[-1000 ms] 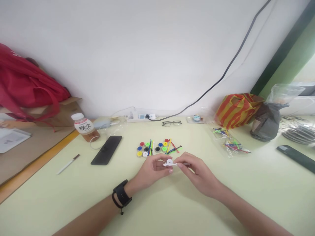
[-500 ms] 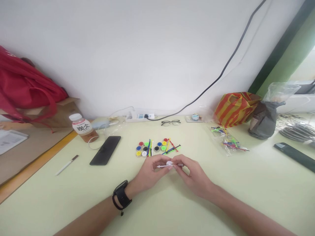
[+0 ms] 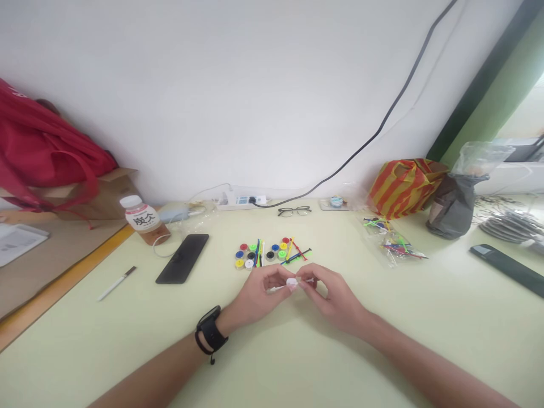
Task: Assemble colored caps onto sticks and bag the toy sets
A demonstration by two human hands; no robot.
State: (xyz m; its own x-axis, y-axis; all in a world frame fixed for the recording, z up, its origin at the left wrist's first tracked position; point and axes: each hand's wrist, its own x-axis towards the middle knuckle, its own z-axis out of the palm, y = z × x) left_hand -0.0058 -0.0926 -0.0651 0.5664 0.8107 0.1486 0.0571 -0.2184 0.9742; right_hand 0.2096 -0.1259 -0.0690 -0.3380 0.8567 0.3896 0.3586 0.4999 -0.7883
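Note:
My left hand (image 3: 266, 292) pinches a small white plastic disc (image 3: 291, 281) between thumb and fingertips. A thin white stick with an arrow-like tip (image 3: 275, 289) runs across behind the disc and shows on both sides of it. Meeting it from the other side, my right hand (image 3: 329, 292) has its thumb and index finger closed on the stick near the disc; the fingers hide the exact contact. Just beyond both hands lie several coloured discs (image 3: 239, 263) and coloured arrow sticks (image 3: 297, 249) in two groups on the table.
Left on the table are a phone (image 3: 182, 259), a pen (image 3: 117, 283) and a bottle (image 3: 144, 218). Glasses (image 3: 294, 211) and a power strip (image 3: 238, 200) lie along the wall. To the right are plastic packets of sticks (image 3: 395, 243), a striped bag (image 3: 408, 187) and a dark case (image 3: 505, 269).
The white disc has tilted so that more of its face shows, and the stick's left tip sits slightly lower. Both hands stay together in nearly the same spot.

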